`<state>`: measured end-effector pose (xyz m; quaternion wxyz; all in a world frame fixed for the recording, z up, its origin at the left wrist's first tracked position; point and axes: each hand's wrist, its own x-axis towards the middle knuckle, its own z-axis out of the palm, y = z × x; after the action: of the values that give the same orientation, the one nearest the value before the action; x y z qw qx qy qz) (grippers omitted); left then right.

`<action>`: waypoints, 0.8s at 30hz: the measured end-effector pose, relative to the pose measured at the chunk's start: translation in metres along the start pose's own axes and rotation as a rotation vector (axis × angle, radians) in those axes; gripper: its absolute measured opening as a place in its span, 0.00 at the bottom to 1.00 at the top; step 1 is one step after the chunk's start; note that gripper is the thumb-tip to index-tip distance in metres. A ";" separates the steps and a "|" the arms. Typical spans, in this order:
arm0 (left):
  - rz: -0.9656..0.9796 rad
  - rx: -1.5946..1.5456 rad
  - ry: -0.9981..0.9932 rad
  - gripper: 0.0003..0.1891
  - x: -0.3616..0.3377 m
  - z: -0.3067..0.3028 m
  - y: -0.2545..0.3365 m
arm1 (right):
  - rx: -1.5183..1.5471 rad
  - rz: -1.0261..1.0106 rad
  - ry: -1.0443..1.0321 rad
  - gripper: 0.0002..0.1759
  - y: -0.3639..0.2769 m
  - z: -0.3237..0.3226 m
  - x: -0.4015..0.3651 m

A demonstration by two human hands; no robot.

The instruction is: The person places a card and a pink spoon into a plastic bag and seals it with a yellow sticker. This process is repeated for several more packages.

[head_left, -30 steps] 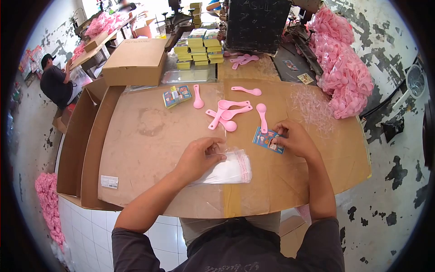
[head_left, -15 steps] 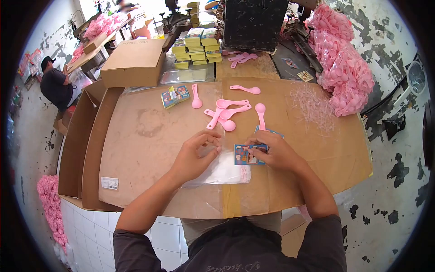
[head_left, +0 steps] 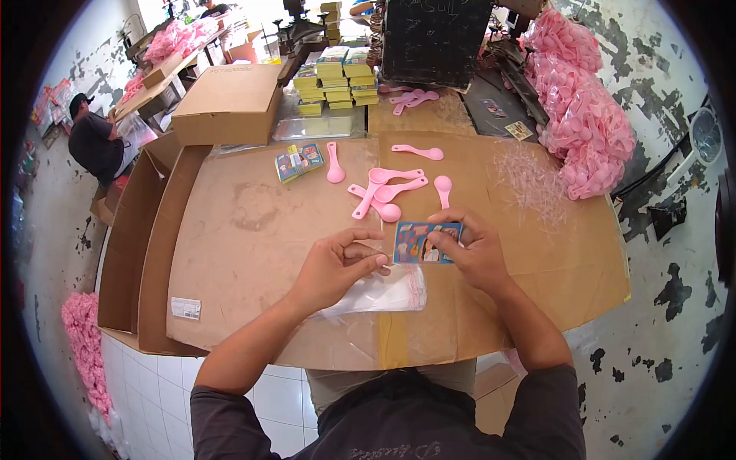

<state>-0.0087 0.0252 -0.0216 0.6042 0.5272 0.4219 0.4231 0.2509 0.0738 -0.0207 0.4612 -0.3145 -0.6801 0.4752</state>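
Observation:
My right hand (head_left: 477, 249) pinches a blue printed card (head_left: 418, 244) by its right side, just above the cardboard. Close to the card's left edge is my left hand (head_left: 333, 268), thumb and fingers drawn together; whatever they grip, if anything, is too clear or small to make out. Beneath and between the hands lie clear plastic bags (head_left: 399, 293). Beyond them a few pink measuring spoons (head_left: 389, 212) overlap in a pile. A single pink spoon (head_left: 443, 190) lies behind my right hand, its handle end partly hidden.
A bundle of cards (head_left: 299, 162) lies at the back left near another spoon (head_left: 335, 165). Card stacks (head_left: 333, 77) and a cardboard box (head_left: 226, 103) stand behind. Clear plastic strips (head_left: 529, 184) and bagged pink spoons (head_left: 583, 115) are at right. Another person (head_left: 96, 142) sits far left.
My right hand has lifted the card slightly up and away from me. My left hand has moved right toward it, its thumb and fingers closing. A second blue card edge behind no longer shows.

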 end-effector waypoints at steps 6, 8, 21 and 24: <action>0.142 0.208 -0.070 0.25 -0.004 0.008 -0.008 | -0.360 -0.149 -0.220 0.18 -0.011 0.008 0.000; 0.109 0.211 -0.070 0.24 -0.006 0.011 -0.008 | -0.247 0.020 -0.120 0.13 -0.012 0.021 -0.007; 0.042 0.042 0.046 0.17 -0.006 0.009 0.004 | -0.656 -0.123 -0.143 0.11 0.011 -0.030 0.024; 0.002 0.040 0.014 0.17 -0.006 0.006 0.009 | -1.120 -0.415 -0.194 0.16 0.033 -0.057 0.037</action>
<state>-0.0056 0.0188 -0.0120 0.5903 0.5364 0.4340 0.4188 0.2893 0.1379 -0.0325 0.2446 -0.3253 -0.9129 -0.0287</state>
